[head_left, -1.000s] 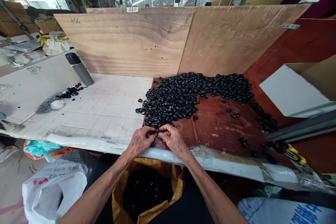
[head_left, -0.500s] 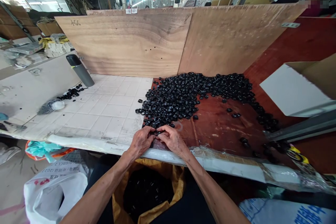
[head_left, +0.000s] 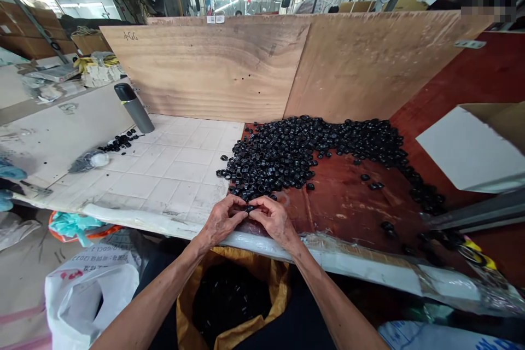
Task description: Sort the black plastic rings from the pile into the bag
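Note:
Just above the front edge of the table, my left hand (head_left: pixel 223 220) and my right hand (head_left: pixel 273 220) meet fingertip to fingertip. Between them they pinch a small black ring-shaped part (head_left: pixel 248 208), mostly covered by the fingers. Right behind the fingers spreads a big heap of the same black parts (head_left: pixel 274 158), lying on the reddish-brown board (head_left: pixel 340 197). Below my hands, an orange-brown sack (head_left: pixel 233 254) stands open between my legs, with many black pieces inside.
A grey bottle (head_left: pixel 137 112) leans on the white tiled surface (head_left: pixel 176 169) at left. Near it lie loose black parts (head_left: pixel 123 142) and a plastic bag (head_left: pixel 88 161). A plywood panel (head_left: pixel 205 71) bounds the back. A white carton (head_left: pixel 471 145) stands right. A white sack (head_left: pixel 98 290) is below left.
The view has swung slightly to the left. My fingers have drawn a little apart, so the black part between them shows more clearly; both hands stay at the table's edge.

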`<state>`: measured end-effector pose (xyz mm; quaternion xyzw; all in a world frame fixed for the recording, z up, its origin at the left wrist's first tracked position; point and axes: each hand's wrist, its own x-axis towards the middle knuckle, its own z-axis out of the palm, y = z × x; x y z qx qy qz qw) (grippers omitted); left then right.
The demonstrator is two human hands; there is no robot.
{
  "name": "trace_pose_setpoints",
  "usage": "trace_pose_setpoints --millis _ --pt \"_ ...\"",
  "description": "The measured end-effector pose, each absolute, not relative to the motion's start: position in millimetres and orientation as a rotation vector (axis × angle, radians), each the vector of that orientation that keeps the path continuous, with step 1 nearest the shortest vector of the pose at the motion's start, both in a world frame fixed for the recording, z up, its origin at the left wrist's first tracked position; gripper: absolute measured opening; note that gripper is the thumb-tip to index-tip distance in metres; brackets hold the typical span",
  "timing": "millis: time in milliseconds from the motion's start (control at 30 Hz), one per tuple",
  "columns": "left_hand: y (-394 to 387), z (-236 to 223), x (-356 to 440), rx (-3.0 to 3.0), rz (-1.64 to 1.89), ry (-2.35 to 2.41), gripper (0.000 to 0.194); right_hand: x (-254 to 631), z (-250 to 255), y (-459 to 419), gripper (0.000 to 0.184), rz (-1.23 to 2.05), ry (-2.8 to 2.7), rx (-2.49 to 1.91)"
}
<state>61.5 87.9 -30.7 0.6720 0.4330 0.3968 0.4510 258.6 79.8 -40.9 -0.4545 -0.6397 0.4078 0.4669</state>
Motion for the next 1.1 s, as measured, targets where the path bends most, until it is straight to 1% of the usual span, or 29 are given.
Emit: trace_pose_setpoints --millis 133,300,400,533,600,633,733,767,867,900,1000,1033,1067,1100 --pt "87.8 -31.8 57.5 1.704 1.062 0.997 0.018 258.3 -39.0 79.0 0.013 0.962 -1.593 -1.088" --pt "88.6 -40.5 54.0 1.631 1.045 0.941 0.025 258.4 -37.0 77.5 0.015 0.912 -1.606 -1.059" --pt "86.8 -37.5 54.0 1.668 1.061 0.921 0.024 257.4 -38.1 77.9 0.023 0.891 -1.643 -1.099" --pt "82.3 -25.0 55.6 1.767 1.012 0.903 0.021 254.5 -41.0 79.4 0.045 0.604 -1.805 -1.151" --pt "80.6 -21.5 56.8 1.759 0.999 0.908 0.022 253.3 -41.0 78.1 0.049 0.524 -1.823 -1.168" --pt "80.1 -21.1 57.4 1.73 0.999 0.913 0.022 253.1 -40.2 76.7 0.046 0.522 -1.802 -1.172" --pt "78.9 -23.3 59.0 1.586 1.009 0.923 0.026 253.9 -35.0 71.1 0.022 0.613 -1.719 -1.122" --pt "78.6 -24.5 59.2 1.54 1.022 0.93 0.026 254.3 -33.0 69.6 0.018 0.641 -1.716 -1.086" --pt "77.6 -27.3 59.2 1.478 1.055 0.961 0.025 254.8 -30.4 68.7 0.014 0.637 -1.759 -1.029" --pt "77.3 -27.9 59.1 1.483 1.055 0.961 0.025 254.5 -30.8 69.3 0.015 0.615 -1.775 -1.041" --pt "76.7 -28.9 58.6 1.513 1.046 0.93 0.023 253.0 -33.5 70.8 0.037 0.558 -1.816 -1.101" --pt "76.6 -29.1 58.5 1.52 1.049 0.929 0.023 252.8 -34.2 70.7 0.04 0.557 -1.815 -1.111" --pt "76.5 -29.2 58.5 1.522 1.054 0.934 0.022 252.7 -34.4 70.1 0.037 0.574 -1.802 -1.111" --pt "76.4 -29.4 58.4 1.521 1.061 0.942 0.022 252.8 -34.2 69.4 0.03 0.605 -1.784 -1.102"
